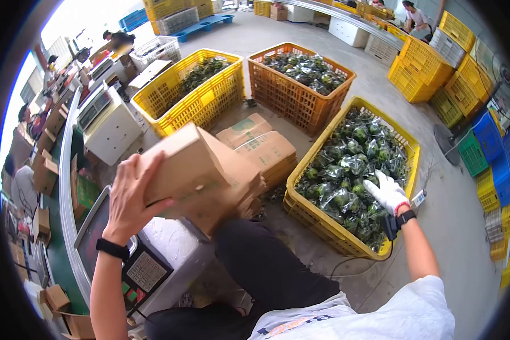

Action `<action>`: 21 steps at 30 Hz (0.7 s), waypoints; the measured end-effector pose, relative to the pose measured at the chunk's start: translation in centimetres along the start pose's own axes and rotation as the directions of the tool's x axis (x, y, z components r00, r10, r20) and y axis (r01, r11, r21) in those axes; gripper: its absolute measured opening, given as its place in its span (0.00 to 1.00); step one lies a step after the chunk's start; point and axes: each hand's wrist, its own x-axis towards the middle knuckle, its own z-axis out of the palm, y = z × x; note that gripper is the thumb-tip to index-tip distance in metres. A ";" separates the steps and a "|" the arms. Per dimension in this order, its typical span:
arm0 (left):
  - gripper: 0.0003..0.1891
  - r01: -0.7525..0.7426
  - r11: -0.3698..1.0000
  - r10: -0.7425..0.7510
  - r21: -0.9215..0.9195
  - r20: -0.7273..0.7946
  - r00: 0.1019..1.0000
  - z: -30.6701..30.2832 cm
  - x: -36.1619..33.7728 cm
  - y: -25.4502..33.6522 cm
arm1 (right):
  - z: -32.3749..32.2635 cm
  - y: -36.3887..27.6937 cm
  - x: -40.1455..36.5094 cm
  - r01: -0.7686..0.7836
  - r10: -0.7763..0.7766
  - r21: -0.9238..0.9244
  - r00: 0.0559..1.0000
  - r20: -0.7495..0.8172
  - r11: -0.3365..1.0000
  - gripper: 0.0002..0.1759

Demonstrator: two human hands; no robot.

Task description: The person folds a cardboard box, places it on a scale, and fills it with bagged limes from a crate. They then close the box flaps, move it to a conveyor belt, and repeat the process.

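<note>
L hand is holding a cardbd box; R hand (white-gloved) is reaching to bagged produce in yellow crate, grip unclear.

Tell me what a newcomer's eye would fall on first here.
Probably the yellow plastic crate at right of centre, heaped with green produce in clear, shiny bags, with the white-gloved right hand at the heap. Next, likely the brown cardboard box left of centre, held by the bare left hand. Beyond them stands an orange slatted plastic crate, also full of bags.
</note>
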 end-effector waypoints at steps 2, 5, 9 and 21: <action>0.48 0.073 0.950 -0.140 -0.303 -0.205 0.969 -0.5 2.4 2.0 | 3.1 4.3 -0.3 -0.135 0.141 0.058 0.983 -0.121 0.989 0.51; 0.43 0.022 0.410 -0.258 -0.912 -0.093 0.962 0.1 7.6 9.3 | 6.4 10.1 0.8 -0.257 0.285 0.220 0.953 -0.104 0.941 0.49; 0.47 0.151 0.224 -0.098 -0.963 0.132 0.986 7.6 13.6 19.0 | 10.6 13.7 4.2 -0.055 0.077 0.307 0.995 -0.058 0.950 0.46; 0.55 0.260 0.757 0.100 -0.600 0.499 0.861 14.0 21.5 26.6 | 9.2 10.8 3.4 0.154 -0.124 0.494 0.988 -0.093 0.856 0.40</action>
